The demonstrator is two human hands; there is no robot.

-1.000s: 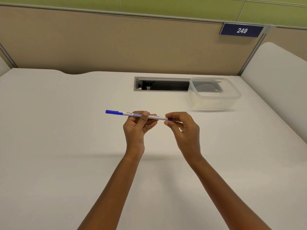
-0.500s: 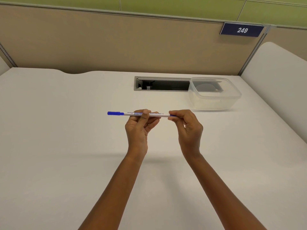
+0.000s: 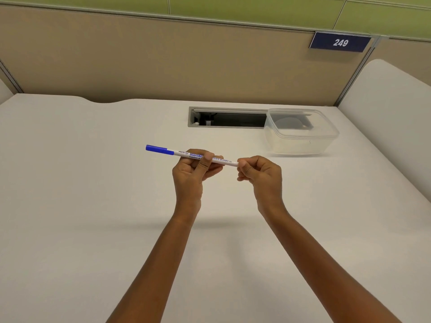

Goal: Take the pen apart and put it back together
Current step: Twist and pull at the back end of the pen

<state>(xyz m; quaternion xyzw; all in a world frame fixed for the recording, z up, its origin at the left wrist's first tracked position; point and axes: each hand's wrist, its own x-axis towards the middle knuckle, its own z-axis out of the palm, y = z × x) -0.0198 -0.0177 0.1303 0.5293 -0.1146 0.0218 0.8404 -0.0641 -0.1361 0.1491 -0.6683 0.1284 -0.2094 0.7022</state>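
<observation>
A slim white pen (image 3: 182, 153) with a blue cap on its left end is held level above the white desk (image 3: 93, 206). My left hand (image 3: 190, 176) grips the middle of the barrel between thumb and fingers. My right hand (image 3: 261, 174) pinches the pen's right end; that tip is hidden inside my fingers. Blue lettering runs along the barrel.
A clear plastic container (image 3: 300, 131) with its lid on stands at the back right. Beside it, a rectangular cable slot (image 3: 224, 118) is cut into the desk. A beige partition with a "249" sign (image 3: 340, 42) closes the back. A white side panel (image 3: 394, 113) rises at right.
The pen tilted slightly, right end lower. My right hand's fingers now cover the blue end piece that showed before. Both hands stay in about the same place.
</observation>
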